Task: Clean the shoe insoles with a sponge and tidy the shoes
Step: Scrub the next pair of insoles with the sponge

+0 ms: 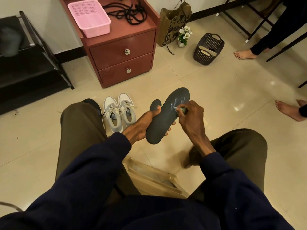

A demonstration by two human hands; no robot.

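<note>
Scrubbing is probably best done in short strokes: the dark insole point(163, 120) is held over the floor point(216, 100), gripped from below by the left hand point(142, 125), thumb curled over its edge. A small sponge point(182, 110) is pinched in the fingertips of the right hand point(189, 118), pressed near the logo. Support is wanted right under that spot. White sneakers point(118, 112) are parked nearby.

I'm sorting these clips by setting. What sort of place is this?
Probably a room in a home, perhaps by the entrance: a black shoe rack stands against the wall, a two-drawer cabinet sits on the tiled floor, and another person's bare foot is nearby.
</note>
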